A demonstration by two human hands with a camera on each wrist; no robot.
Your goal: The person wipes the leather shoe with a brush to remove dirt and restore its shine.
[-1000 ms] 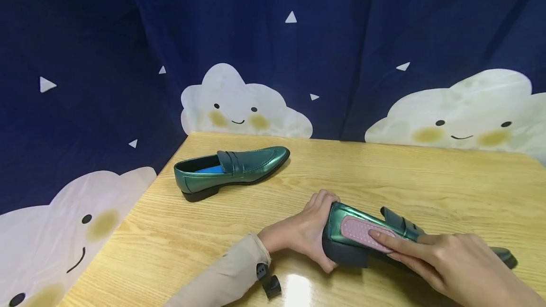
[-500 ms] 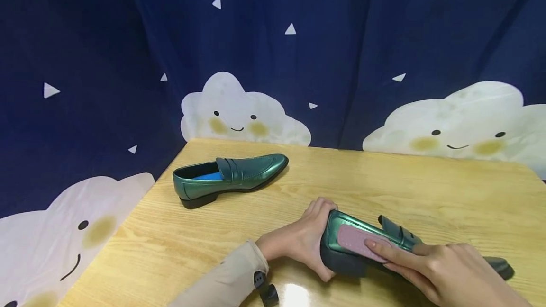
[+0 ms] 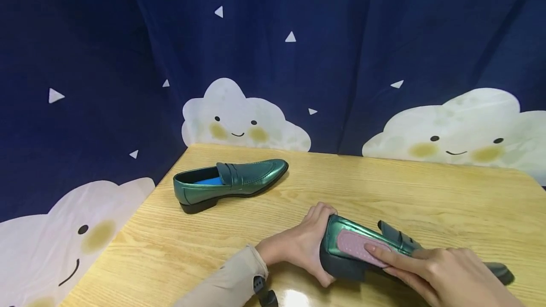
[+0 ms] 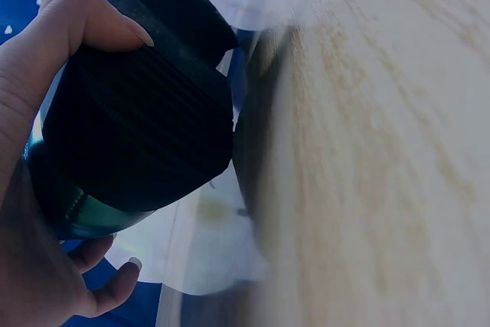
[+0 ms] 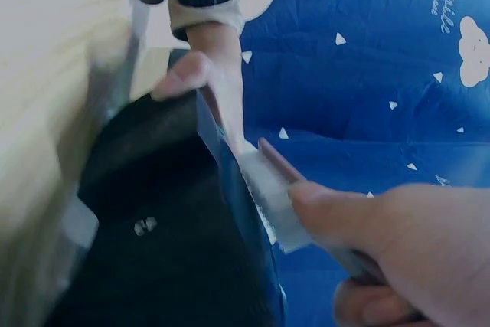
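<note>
A metallic green loafer (image 3: 345, 266) is tilted on its side in the head view, with its black heel to the left and its toe to the right. My left hand (image 3: 298, 245) grips it around the heel end; in the left wrist view the thumb (image 4: 103, 24) presses on the dark underside. My right hand (image 3: 456, 271) holds a pink-backed brush (image 3: 351, 244) flat along the shoe's side near the heel, index finger laid on its back. White bristles (image 5: 276, 204) face the shoe in the right wrist view. The right hand covers part of the shoe's middle.
A matching green loafer (image 3: 256, 174) with a blue insole stands upright at the back left of the wooden table (image 3: 204, 245). Behind the table hangs a dark blue curtain (image 3: 324, 60) printed with clouds. A black strap (image 3: 264, 293) is on my left sleeve.
The whole scene has shifted down in the head view. Both hands keep the same hold, and the brush stays at nearly the same place on the shoe.
</note>
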